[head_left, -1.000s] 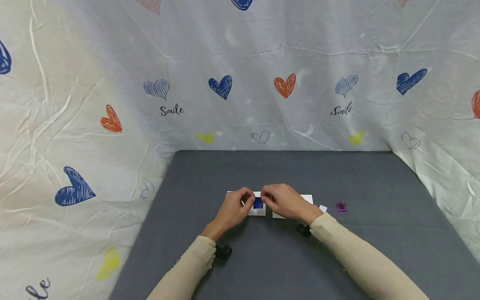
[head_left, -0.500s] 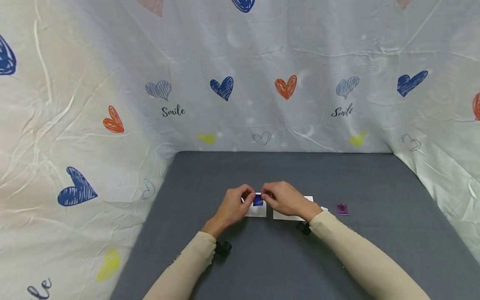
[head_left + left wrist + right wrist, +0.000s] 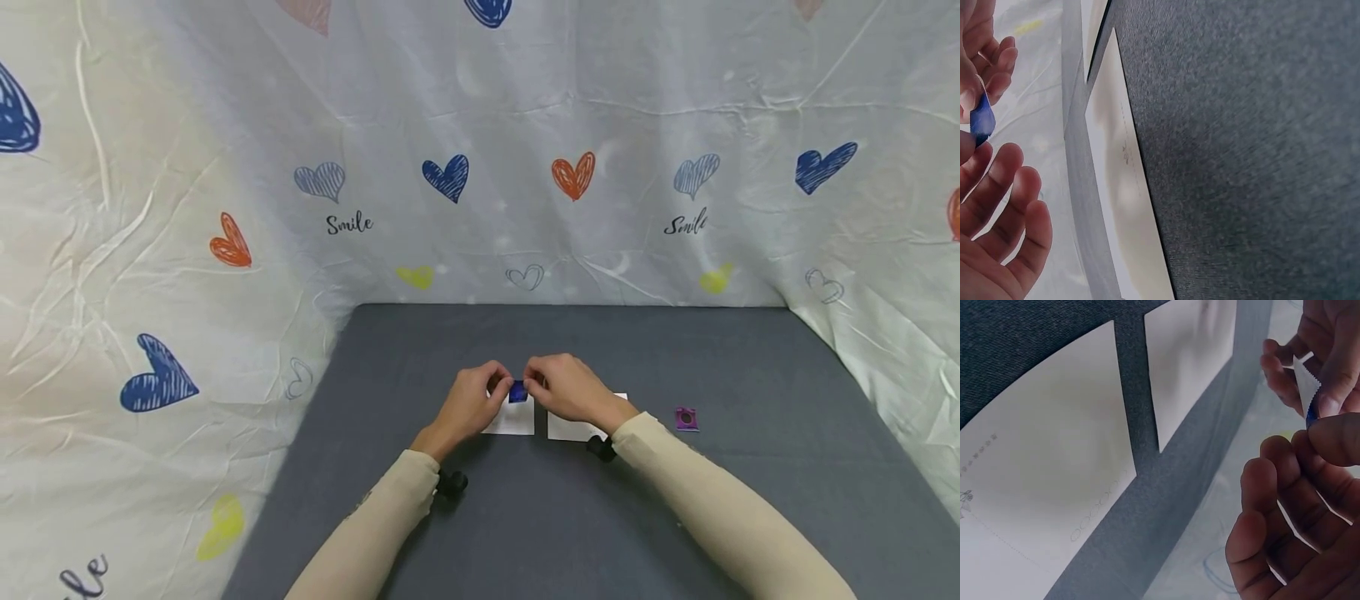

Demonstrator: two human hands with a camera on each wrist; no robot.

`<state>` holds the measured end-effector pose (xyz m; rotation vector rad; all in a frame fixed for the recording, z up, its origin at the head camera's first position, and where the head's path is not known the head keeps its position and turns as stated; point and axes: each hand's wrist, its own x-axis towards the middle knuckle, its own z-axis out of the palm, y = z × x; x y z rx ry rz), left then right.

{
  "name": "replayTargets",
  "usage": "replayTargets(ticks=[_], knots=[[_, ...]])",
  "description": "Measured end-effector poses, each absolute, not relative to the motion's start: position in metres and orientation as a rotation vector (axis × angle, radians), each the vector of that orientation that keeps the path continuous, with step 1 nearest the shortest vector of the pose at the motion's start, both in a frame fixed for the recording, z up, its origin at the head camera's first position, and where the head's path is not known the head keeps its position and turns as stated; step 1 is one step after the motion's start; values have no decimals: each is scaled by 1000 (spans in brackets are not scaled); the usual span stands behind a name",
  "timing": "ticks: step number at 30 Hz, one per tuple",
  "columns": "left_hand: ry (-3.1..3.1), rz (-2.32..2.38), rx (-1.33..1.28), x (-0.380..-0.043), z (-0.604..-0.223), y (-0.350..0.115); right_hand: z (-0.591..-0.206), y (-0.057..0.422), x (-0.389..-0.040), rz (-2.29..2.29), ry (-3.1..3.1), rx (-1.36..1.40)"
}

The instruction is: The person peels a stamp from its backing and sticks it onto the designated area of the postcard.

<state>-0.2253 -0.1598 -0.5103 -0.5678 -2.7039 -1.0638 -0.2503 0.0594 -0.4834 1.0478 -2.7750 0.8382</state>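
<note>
A small blue stamp is pinched between the fingertips of both hands, raised over the white cards. My left hand has thumb and forefinger on its left edge. At its right edge, my right hand pinches with thumb and forefinger. In the right wrist view the stamp shows a white back and a toothed edge. Below the hands lie a left white card and a right white card, each partly covered. Close up, the right card carries a row of small outlined shapes and a dotted line.
A purple square with a dark round middle lies right of the cards on the grey table. Behind the table hangs a white curtain printed with hearts.
Both hands have risen slightly and moved away from the body, carrying the blue stamp with them. More of the left card's near part shows. The purple square stays in place.
</note>
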Motion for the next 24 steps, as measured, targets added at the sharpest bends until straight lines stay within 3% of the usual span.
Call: replayTargets(ticks=[24], knots=[[-2915, -969, -363, -244, -522, -146, -507, 58, -269, 967, -2920, 923]])
